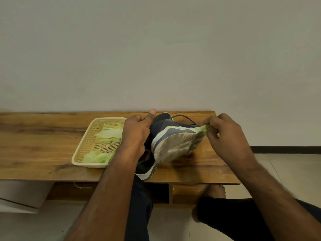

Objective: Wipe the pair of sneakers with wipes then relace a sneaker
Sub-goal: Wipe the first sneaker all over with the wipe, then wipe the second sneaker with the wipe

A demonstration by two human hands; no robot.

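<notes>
Currently the sneaker (173, 136) sits tipped on its side on the wooden table (43, 145), sole toward me, between my two hands. Its long axis runs roughly from 8 o'clock (heel end, by my left wrist) to 2 o'clock (toe end). My left hand (137, 134) grips the heel and collar side, fingers curled round the upper and thumb raised toward 12 o'clock; it is the steadying hand. My right hand (224, 136) lies at 3 o'clock of the shoe, just off the toe, with fingertips pinching a pale green wipe (204, 128) that touches the toe edge. So the right hand is nearer the working end, and I judge the next stroke runs along the long axis, from the toe back toward 8 o'clock. Sole appearance: off-white, dull, grey-brown grime across the tread; white midsole band; grey-and-dark upper; a dark lace (185, 118) loops loose at the far side. A second dark sneaker (147, 169) lies under my left forearm at the near table edge, mostly hidden. At 9 o'clock of the shoe, a cream mesh basket (83, 146) holds more wipes.
</notes>
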